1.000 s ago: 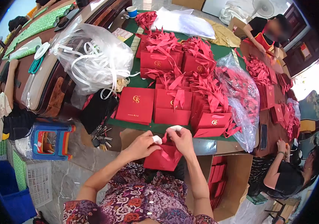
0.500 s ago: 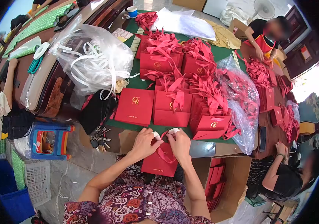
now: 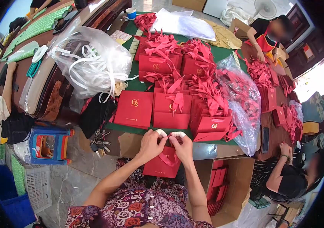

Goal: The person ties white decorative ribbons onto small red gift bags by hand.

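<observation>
A small red paper bag with a red ribbon hangs below my hands at the table's front edge. My left hand pinches the ribbon near the bag's top, with white tape round a fingertip. Close beside it, my right hand pinches the ribbon too, its index finger also taped in white. The fingertips of both hands almost meet. Just beyond them a flat red bag lies on the table, next to stacked red bags with gold letters and ribbon handles.
A clear plastic bag of white ribbons lies at the left, with keys hanging below. Wrapped red ribbons and a phone are at the right. Two co-workers sit there. An open carton stands below the table, a blue stool at left.
My fingertips have come closer together at the ribbon, and my right index finger is now stretched toward the left hand. The view has shifted slightly.
</observation>
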The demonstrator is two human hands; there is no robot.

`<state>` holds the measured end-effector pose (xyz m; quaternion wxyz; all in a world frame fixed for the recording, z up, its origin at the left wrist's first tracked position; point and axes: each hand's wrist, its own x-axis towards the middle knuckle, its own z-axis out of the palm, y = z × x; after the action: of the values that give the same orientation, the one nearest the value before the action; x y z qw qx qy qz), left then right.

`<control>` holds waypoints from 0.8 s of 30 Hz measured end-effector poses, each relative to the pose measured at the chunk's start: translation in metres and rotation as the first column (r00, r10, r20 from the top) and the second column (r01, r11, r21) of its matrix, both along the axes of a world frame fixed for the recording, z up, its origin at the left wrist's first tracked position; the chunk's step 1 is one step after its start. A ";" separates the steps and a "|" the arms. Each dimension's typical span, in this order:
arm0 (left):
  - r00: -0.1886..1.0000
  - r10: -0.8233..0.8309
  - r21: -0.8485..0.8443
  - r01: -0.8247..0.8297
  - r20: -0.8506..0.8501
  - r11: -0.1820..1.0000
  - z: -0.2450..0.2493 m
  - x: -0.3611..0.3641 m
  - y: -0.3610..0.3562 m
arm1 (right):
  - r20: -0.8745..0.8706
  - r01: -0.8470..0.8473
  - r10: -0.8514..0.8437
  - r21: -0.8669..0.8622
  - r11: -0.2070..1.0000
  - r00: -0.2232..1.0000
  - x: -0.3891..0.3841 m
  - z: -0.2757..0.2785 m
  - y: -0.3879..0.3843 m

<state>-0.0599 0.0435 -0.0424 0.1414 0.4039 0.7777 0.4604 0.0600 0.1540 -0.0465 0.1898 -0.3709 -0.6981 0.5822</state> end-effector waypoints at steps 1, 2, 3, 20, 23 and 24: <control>1.000 -0.016 0.008 0.017 -0.018 1.000 0.001 0.000 -0.001 | -0.040 0.004 -0.007 -0.069 0.998 0.999 -0.001 0.000 0.000; 0.999 -0.033 0.015 0.033 -0.036 0.999 0.001 0.000 -0.002 | -0.040 0.003 -0.006 -0.069 0.998 0.999 -0.001 0.000 -0.001; 0.999 -0.032 0.014 0.033 -0.037 0.999 0.002 0.000 -0.003 | -0.058 0.009 -0.015 -0.110 0.994 0.998 0.000 0.001 -0.002; 0.934 -0.259 0.040 0.257 0.248 0.966 0.017 0.009 -0.052 | -0.207 0.109 -0.146 -0.178 0.978 0.967 0.024 0.051 0.003; 0.871 -0.322 0.000 0.347 0.372 0.938 0.009 0.017 -0.064 | -0.225 0.132 -0.148 -0.082 0.988 0.963 0.024 0.056 0.001; 0.856 -0.337 -0.052 0.387 0.392 0.921 0.007 0.018 -0.067 | -0.225 0.135 -0.149 -0.078 0.988 0.963 0.025 0.058 0.003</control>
<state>-0.0418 -0.0234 -0.0354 0.3972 0.4376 0.6742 0.4430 0.0849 0.1568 0.0114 0.2992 -0.3557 -0.6244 0.6277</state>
